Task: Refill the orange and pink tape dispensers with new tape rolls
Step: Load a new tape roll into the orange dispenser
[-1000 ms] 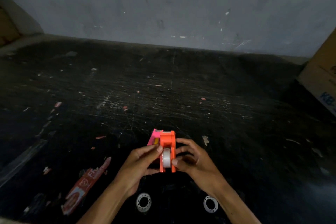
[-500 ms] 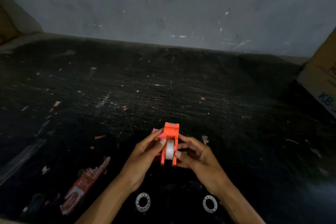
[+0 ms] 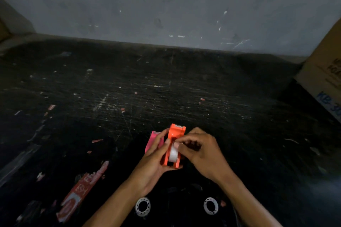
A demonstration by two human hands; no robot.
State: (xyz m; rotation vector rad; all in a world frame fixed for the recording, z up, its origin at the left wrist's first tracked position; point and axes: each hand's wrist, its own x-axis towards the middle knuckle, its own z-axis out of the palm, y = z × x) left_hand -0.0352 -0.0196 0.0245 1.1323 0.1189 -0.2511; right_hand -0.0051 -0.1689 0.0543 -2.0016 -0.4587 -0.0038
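Note:
The orange tape dispenser is held above the dark table, cutter end pointing away from me. A white tape roll sits inside it. My left hand cradles the dispenser from the left and below. My right hand is at its right side, with thumb and fingers pinched at the top of the roll. The pink tape dispenser lies on the table just behind my left hand, mostly hidden by it. Two small tape rings lie near the front edge, one under my left forearm and one under my right.
The table is black and scratched, with scattered paper scraps. A red torn wrapper lies at the front left. A cardboard box stands at the right edge. A grey wall rises behind the table.
The orange dispenser has tilted slightly, and my right hand's fingers have moved up from its side onto the top of the roll. The pink dispenser has not moved.

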